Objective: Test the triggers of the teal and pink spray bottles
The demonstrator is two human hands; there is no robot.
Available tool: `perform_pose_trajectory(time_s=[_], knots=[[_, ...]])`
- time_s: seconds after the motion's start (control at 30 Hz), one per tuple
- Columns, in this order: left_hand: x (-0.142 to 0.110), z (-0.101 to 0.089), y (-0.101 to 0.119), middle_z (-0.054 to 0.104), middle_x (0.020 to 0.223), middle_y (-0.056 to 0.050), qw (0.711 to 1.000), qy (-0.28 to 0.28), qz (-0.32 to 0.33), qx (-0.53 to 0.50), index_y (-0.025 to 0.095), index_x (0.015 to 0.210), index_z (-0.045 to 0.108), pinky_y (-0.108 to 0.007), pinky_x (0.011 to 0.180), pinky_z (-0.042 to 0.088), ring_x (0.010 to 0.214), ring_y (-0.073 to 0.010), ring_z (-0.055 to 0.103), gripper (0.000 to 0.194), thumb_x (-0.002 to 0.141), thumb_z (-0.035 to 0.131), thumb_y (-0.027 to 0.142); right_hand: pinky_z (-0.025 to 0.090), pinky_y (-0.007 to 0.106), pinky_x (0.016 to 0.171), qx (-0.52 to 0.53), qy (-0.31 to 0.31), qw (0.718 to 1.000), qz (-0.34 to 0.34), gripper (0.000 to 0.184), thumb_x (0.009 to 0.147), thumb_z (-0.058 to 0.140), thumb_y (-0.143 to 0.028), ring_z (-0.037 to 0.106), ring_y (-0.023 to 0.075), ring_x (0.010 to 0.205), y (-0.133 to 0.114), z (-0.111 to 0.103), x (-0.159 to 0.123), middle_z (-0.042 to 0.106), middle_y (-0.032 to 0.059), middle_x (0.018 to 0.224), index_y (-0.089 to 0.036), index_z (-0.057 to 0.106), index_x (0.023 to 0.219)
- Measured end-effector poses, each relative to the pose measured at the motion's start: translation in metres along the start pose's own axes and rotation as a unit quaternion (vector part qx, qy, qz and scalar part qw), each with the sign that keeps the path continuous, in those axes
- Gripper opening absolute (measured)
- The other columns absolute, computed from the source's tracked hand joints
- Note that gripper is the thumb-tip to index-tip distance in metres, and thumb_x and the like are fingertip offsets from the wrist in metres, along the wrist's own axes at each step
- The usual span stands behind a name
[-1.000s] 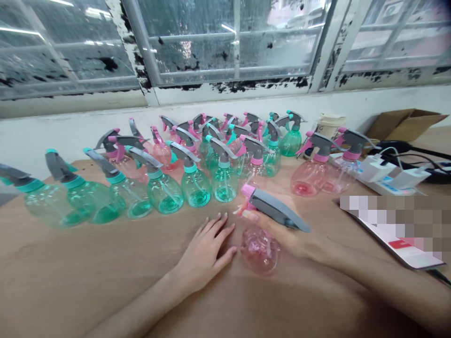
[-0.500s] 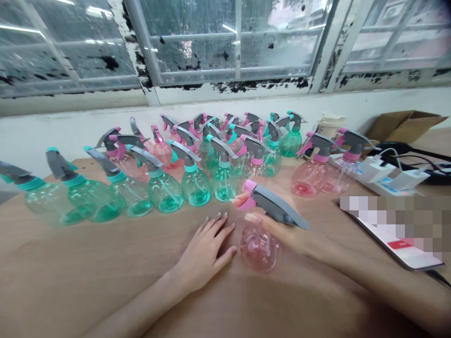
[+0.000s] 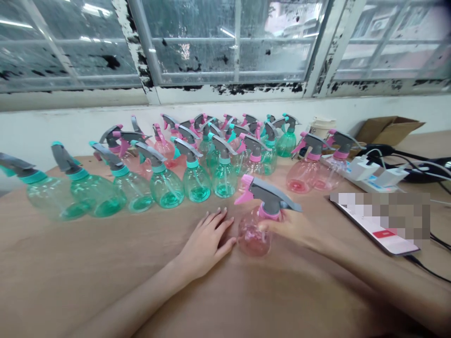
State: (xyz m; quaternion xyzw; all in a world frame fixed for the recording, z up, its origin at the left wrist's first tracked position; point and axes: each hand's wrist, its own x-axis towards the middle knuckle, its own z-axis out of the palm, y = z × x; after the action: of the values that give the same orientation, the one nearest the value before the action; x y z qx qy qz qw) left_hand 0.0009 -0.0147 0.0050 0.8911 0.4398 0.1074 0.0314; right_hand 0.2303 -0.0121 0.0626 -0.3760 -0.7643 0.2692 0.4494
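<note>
A pink spray bottle [image 3: 254, 237] with a grey and pink trigger head stands in front of me. My right hand [image 3: 285, 227] is wrapped round it just below the pink collar, thumb across the near side, other fingers hidden behind. My left hand [image 3: 209, 244] lies flat on the wooden table [image 3: 197, 305], fingers slightly spread, just left of the bottle and holding nothing. Beyond it runs a front row of green spray bottles, the nearest being a green spray bottle [image 3: 224, 180]. Two pink spray bottles, one a pink spray bottle [image 3: 302, 173], stand farther right.
Several more pink and green bottles crowd toward the wall [image 3: 45, 126]. At right are a power strip [image 3: 366, 180] with white chargers, black cables, a phone or tablet [image 3: 394, 239], a paper cup [image 3: 322, 124] and an open cardboard box [image 3: 389, 129]. Windows rise behind.
My right hand has shifted from the trigger head down to the bottle's neck and upper body. The trigger is now uncovered. My left hand has stayed flat; the view has shifted slightly.
</note>
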Motion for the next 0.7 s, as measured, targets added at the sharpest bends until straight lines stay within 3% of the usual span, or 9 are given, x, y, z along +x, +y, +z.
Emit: perform_pose_trajectory(time_s=[0.07,0.13,0.27,0.47,0.57,0.7], knots=[[0.000,0.001,0.000,0.043,0.148,-0.013,1.000,0.007,0.005,0.003,0.018,0.134,0.052,-0.050,0.111,0.033,0.137,-0.0294,0.039,0.046,0.097,0.046,0.045,0.053,0.042,0.086,-0.032,-0.025,0.999,-0.027,0.053,0.072,0.071,-0.054,0.063,0.0285,0.103,0.004,-0.004,-0.010,0.066,0.0070,0.112,-0.025,0.059,0.115],[0.000,0.001,0.000,0.044,0.148,-0.013,1.000,0.012,0.009,0.005,0.017,0.134,0.053,-0.049,0.111,0.033,0.136,-0.0293,0.039,0.046,0.097,0.046,0.044,0.050,0.046,0.091,-0.078,-0.037,0.996,-0.019,0.065,0.071,0.074,-0.053,0.060,0.0316,0.111,0.007,-0.006,-0.022,0.064,0.0103,0.120,-0.024,0.053,0.125],[0.000,0.002,0.000,0.044,0.147,-0.014,1.000,0.013,0.012,0.005,0.016,0.134,0.053,-0.049,0.112,0.030,0.136,-0.0288,0.039,0.046,0.097,0.047,0.042,0.051,0.047,0.088,-0.156,-0.020,0.987,0.021,0.062,0.073,0.073,-0.053,0.062,0.0308,0.106,0.007,-0.007,-0.041,0.065,0.0105,0.115,-0.023,0.052,0.123],[0.000,0.002,0.000,0.045,0.147,-0.015,1.000,0.023,0.017,0.004,0.015,0.133,0.053,-0.050,0.111,0.032,0.136,-0.0291,0.041,0.045,0.097,0.047,0.041,0.051,0.045,0.088,-0.214,0.004,0.977,0.017,0.054,0.076,0.070,-0.054,0.062,0.0301,0.107,-0.002,-0.012,-0.044,0.063,0.0099,0.116,-0.024,0.053,0.118],[-0.001,0.002,-0.001,0.046,0.146,-0.015,0.999,0.032,0.019,-0.002,0.017,0.132,0.054,-0.050,0.111,0.032,0.135,-0.0289,0.041,0.044,0.096,0.047,0.042,0.052,0.046,0.085,-0.256,0.025,0.966,0.032,0.046,0.077,0.068,-0.053,0.062,0.0308,0.104,0.002,-0.024,-0.045,0.063,0.0103,0.113,-0.023,0.056,0.110],[-0.001,0.002,-0.001,0.046,0.146,-0.014,0.999,0.034,0.018,-0.001,0.017,0.133,0.054,-0.049,0.111,0.032,0.136,-0.0290,0.040,0.045,0.096,0.047,0.042,0.049,0.050,0.088,-0.269,0.043,0.961,0.047,0.047,0.077,0.067,-0.054,0.062,0.0324,0.105,0.028,-0.052,-0.043,0.063,0.0109,0.114,-0.023,0.056,0.111]])
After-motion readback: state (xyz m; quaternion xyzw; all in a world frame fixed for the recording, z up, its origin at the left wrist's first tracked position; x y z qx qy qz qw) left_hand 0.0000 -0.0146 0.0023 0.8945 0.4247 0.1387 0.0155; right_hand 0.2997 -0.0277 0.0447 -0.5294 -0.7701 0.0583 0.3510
